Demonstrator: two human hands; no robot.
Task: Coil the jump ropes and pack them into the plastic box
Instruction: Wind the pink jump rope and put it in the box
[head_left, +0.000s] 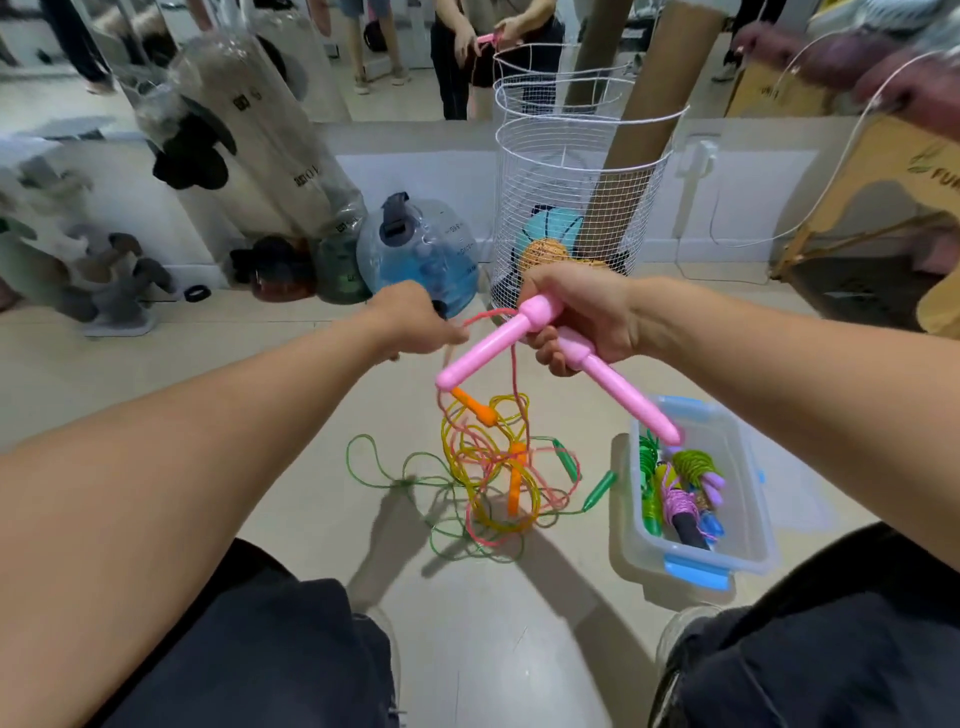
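Note:
My right hand (582, 322) grips the two pink handles (498, 343) of a jump rope, held up above the floor. Its pink cord (514, 374) hangs down from them into a tangle on the floor. My left hand (415, 325) pinches that pink cord just left of the handles. On the floor below lie a yellow rope with orange handles (511, 483) and a green rope with green handles (597, 491), loose and tangled together. To the right stands a clear plastic box with blue latches (753, 499), holding several coiled ropes (685, 483).
A white wire basket (576, 171) with balls and cardboard tubes stands behind my hands. A blue water jug (421, 254) and bagged items sit at left by the mirror wall. A wooden stool (857, 208) stands at right. My knees fill the bottom of the view.

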